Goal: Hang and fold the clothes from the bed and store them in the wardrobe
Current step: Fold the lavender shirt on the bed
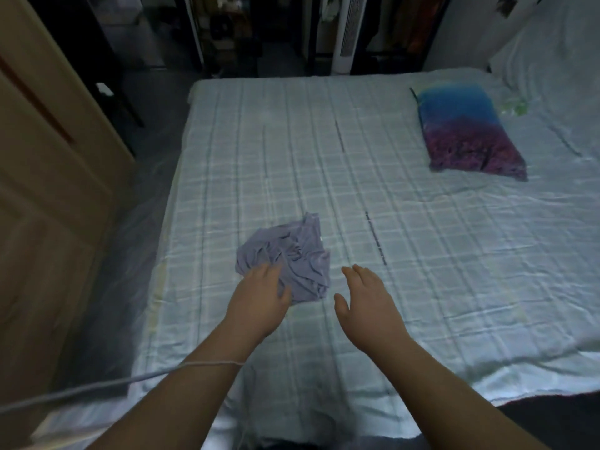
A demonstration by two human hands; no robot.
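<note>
A crumpled lilac garment (293, 254) lies on the bed (389, 222), near its left side. My left hand (259, 297) rests on the garment's near left corner, fingers spread over the cloth; whether it grips the fabric I cannot tell. My right hand (367, 297) hovers just right of the garment, fingers apart, holding nothing. The wooden wardrobe (48, 190) stands along the left edge of the view.
A blue and purple pillow (464, 131) lies at the bed's far right. A second pale pillow (552, 53) sits against the far right corner. A white tower fan (345, 34) and dark racks stand beyond the bed. A thin cord (97, 381) runs across my left wrist.
</note>
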